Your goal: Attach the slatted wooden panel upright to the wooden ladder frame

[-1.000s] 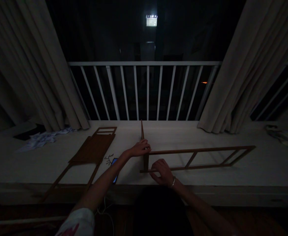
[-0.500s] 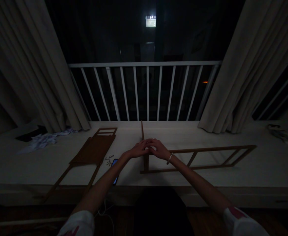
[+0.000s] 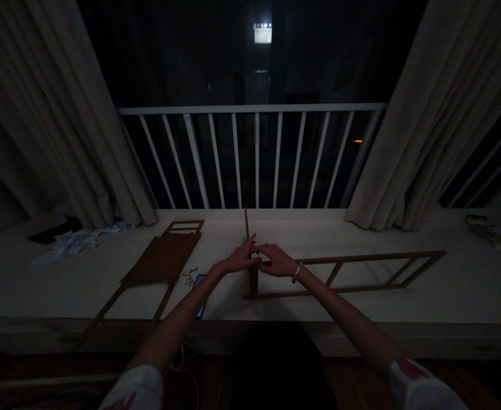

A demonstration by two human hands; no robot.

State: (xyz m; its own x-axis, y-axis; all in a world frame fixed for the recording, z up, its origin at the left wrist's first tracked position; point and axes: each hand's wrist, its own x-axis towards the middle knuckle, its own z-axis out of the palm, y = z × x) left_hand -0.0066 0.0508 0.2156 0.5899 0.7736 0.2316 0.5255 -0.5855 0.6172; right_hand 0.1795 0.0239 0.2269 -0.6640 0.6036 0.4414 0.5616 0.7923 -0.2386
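Note:
My left hand [image 3: 240, 258] and my right hand [image 3: 278, 262] meet over the corner of a wooden frame [image 3: 374, 257] lying on its side. It joins an upright wooden board [image 3: 253, 282], seen nearly edge-on. My left hand has its fingers stretched out and apart, with the thumb reaching right at the corner's top. My right hand, with a bracelet at the wrist, bends its fingers and thumb together over the joint. Whatever lies between those fingertips is too small and dark to make out.
A second wooden piece with a panel [image 3: 162, 257] lies left, overhanging the ledge [image 3: 318, 313]. Small dark pieces [image 3: 190, 277], perhaps screws, and a lit phone [image 3: 199, 296] lie beside it. Behind stand a white railing [image 3: 254, 108] and curtains [image 3: 387, 165]. Checked cloth [image 3: 77, 244] lies far left.
My left fingers have straightened and spread, coming out from under the right hand. The right fingers have drawn back a little. The wooden frame stays where it was.

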